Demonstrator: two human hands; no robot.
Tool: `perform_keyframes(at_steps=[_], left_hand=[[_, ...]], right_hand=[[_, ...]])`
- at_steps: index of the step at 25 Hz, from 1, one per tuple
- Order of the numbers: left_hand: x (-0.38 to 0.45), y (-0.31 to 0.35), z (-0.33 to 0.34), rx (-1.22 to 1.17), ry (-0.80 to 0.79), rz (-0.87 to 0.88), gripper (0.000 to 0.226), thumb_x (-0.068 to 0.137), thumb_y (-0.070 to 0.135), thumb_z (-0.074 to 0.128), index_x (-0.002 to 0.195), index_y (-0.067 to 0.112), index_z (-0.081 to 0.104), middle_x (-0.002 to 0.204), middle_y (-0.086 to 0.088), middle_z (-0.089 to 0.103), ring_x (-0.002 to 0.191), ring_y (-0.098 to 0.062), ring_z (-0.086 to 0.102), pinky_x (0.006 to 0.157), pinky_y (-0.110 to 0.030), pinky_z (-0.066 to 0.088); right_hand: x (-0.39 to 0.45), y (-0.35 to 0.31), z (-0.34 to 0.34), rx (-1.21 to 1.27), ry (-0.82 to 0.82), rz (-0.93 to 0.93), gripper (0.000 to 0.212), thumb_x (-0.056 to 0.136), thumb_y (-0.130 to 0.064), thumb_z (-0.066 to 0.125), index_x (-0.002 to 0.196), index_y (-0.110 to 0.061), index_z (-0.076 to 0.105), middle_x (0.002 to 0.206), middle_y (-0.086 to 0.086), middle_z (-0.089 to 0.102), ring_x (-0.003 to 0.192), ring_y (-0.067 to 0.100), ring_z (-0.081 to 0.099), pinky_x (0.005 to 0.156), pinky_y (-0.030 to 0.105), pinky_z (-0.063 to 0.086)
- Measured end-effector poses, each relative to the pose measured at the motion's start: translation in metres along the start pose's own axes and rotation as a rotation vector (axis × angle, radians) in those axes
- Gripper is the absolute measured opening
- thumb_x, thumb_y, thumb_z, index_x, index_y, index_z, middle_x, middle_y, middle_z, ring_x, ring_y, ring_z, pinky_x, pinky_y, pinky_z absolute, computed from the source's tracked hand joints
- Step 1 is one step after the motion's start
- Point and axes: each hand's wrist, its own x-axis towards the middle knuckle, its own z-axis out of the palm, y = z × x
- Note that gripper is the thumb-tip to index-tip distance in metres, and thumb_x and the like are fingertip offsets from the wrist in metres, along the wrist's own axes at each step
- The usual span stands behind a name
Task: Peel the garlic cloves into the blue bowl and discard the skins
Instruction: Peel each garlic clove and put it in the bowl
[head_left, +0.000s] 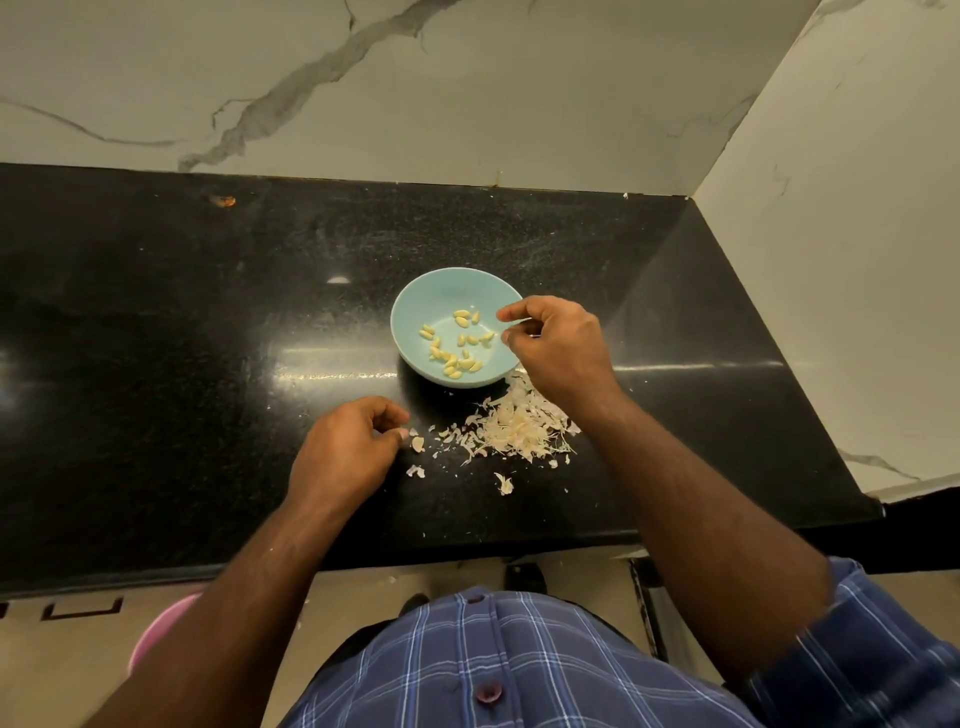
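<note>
A light blue bowl (441, 296) stands on the black counter and holds several peeled yellow garlic cloves (457, 345). My right hand (558, 348) hovers over the bowl's right rim, its thumb and forefinger apart with nothing visible between them. A heap of pale garlic skins (519, 431) lies just in front of the bowl, partly under my right wrist. My left hand (348, 447) rests on the counter to the left of the skins with its fingers curled under. Nothing shows in it. A loose skin piece (417, 443) lies right beside its thumb.
The black granite counter (182, 338) ends at marble walls behind and to the right. More skin scraps (503, 484) lie near its front edge. A pink tub (156, 639) stands on the floor below at the left.
</note>
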Motion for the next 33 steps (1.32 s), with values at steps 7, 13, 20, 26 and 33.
perform_keyframes(at_steps=[7,13,20,26,33], left_hand=[[-0.006,-0.005,0.021,0.216,-0.019,0.115,0.019,0.096,0.039,0.065,0.113,0.036,0.069,0.106,0.010,0.067,0.098,-0.011,0.062,0.082,-0.034,0.052],[-0.005,-0.001,0.021,0.054,0.007,0.133,0.008,0.095,0.027,0.066,0.091,0.034,0.064,0.089,0.014,0.065,0.084,-0.007,0.062,0.075,-0.032,0.051],[-0.015,0.016,0.020,-0.607,-0.127,0.066,0.012,0.093,0.010,0.071,0.098,0.020,0.076,0.085,-0.010,0.074,0.077,-0.020,0.068,0.076,-0.037,0.056],[-0.021,0.028,0.020,-0.817,-0.230,-0.002,0.019,0.086,0.005,0.077,0.104,0.006,0.074,0.088,-0.012,0.076,0.075,-0.015,0.069,0.065,-0.022,0.056],[-0.021,0.037,0.025,-0.933,-0.276,-0.067,0.016,0.087,-0.001,0.072,0.103,0.003,0.070,0.079,-0.010,0.074,0.067,-0.014,0.067,0.059,-0.019,0.053]], right_hand=[[-0.034,0.014,0.015,0.107,-0.176,0.082,0.009,0.095,-0.033,0.069,0.089,-0.028,0.072,0.075,-0.006,0.073,0.075,0.013,0.072,0.075,0.044,0.062],[-0.057,0.030,0.010,0.165,-0.242,0.117,0.003,0.092,-0.026,0.073,0.093,-0.025,0.075,0.079,-0.005,0.074,0.077,0.015,0.072,0.079,0.048,0.061],[-0.080,0.021,0.023,0.327,-0.315,0.105,0.014,0.091,-0.021,0.075,0.104,-0.025,0.076,0.091,-0.007,0.077,0.088,0.010,0.073,0.086,0.043,0.062],[-0.084,0.016,0.031,0.427,-0.234,0.068,0.024,0.089,-0.023,0.078,0.112,-0.018,0.076,0.099,-0.005,0.078,0.096,0.008,0.073,0.090,0.040,0.061],[-0.078,0.021,0.026,0.378,-0.215,0.122,0.007,0.090,-0.012,0.074,0.092,-0.019,0.076,0.082,-0.007,0.074,0.077,0.004,0.068,0.074,0.026,0.057]])
